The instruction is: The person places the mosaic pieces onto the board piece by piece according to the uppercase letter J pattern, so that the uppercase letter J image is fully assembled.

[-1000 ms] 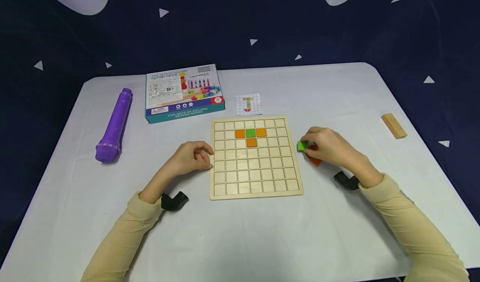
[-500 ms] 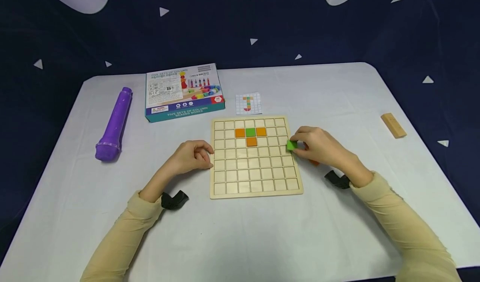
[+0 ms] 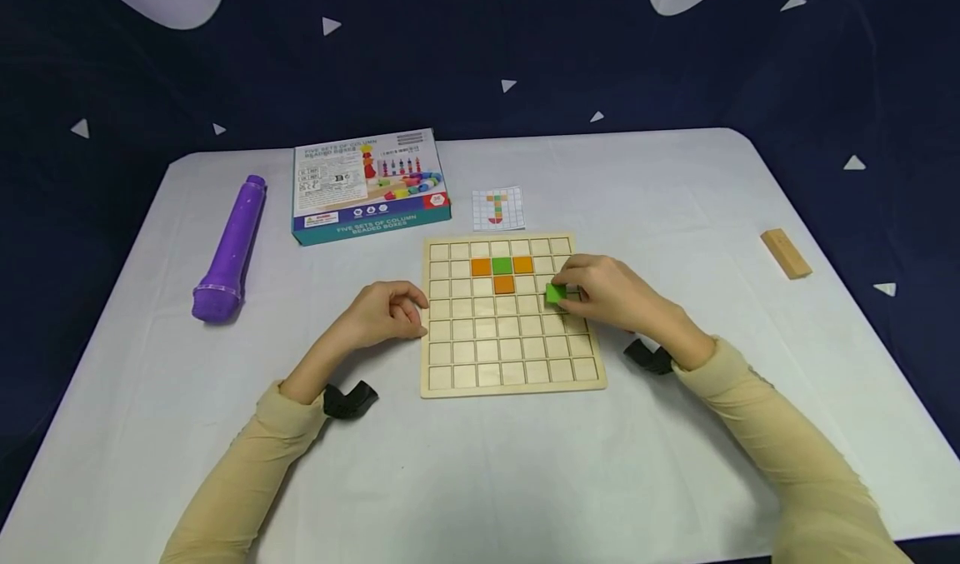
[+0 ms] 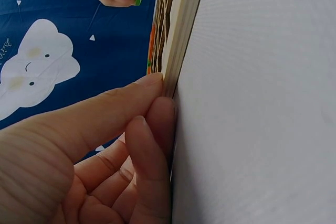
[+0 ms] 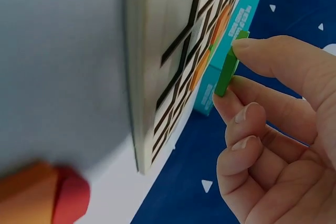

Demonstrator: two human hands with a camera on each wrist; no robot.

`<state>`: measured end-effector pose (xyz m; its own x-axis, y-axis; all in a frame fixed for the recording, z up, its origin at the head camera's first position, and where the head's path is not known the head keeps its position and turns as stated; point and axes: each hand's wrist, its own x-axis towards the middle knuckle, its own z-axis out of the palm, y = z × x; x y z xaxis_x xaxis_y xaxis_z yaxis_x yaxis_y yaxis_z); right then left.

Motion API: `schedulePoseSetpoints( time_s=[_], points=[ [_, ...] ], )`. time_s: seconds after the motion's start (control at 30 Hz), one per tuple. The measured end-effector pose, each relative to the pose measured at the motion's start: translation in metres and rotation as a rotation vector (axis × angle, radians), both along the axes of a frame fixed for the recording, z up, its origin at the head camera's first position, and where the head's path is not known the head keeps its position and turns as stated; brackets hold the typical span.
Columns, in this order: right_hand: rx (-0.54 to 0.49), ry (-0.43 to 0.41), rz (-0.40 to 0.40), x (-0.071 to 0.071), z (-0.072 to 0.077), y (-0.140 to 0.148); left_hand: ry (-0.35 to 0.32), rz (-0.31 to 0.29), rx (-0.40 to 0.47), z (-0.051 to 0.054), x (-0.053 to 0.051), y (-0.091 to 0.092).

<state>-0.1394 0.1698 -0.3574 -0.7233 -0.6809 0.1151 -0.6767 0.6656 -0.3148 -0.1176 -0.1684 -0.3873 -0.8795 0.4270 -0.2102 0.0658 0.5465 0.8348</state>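
Note:
A wooden grid board (image 3: 512, 351) lies flat on the white table. In its second row from the top sit an orange tile (image 3: 481, 267), a green tile (image 3: 501, 266) and another orange tile (image 3: 522, 265). One more orange tile (image 3: 504, 284) lies below the green one. My right hand (image 3: 611, 293) pinches a loose green tile (image 5: 231, 66) between thumb and fingers, tilted above the board's right side. My left hand (image 3: 382, 312) rests at the board's left edge, its relaxed thumb and fingertips touching the rim (image 4: 181, 30).
A small pattern card (image 3: 497, 209) lies behind the board, beside a toy box (image 3: 371, 185). The purple microphone-shaped toy (image 3: 228, 252) is at left, a wooden block (image 3: 786, 253) at right. Orange (image 5: 26, 192) and red pieces (image 5: 71, 195) lie near the right wrist.
My right hand has carried the green tile leftward, from beside the board's right edge to over its right-hand squares. The left hand stays at the board's edge.

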Motion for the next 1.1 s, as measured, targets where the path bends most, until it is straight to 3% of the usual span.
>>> schedulePoseSetpoints(
  time_s=[0.6,1.1],
  points=[
    [0.032,0.038,0.1,-0.004,-0.002,-0.03,0.003,0.006,-0.006,-0.001,0.0,0.0],
    [0.125,-0.028,0.12,-0.003,-0.002,-0.05,0.006,0.01,-0.009,0.0,0.0,0.0]
  ],
)
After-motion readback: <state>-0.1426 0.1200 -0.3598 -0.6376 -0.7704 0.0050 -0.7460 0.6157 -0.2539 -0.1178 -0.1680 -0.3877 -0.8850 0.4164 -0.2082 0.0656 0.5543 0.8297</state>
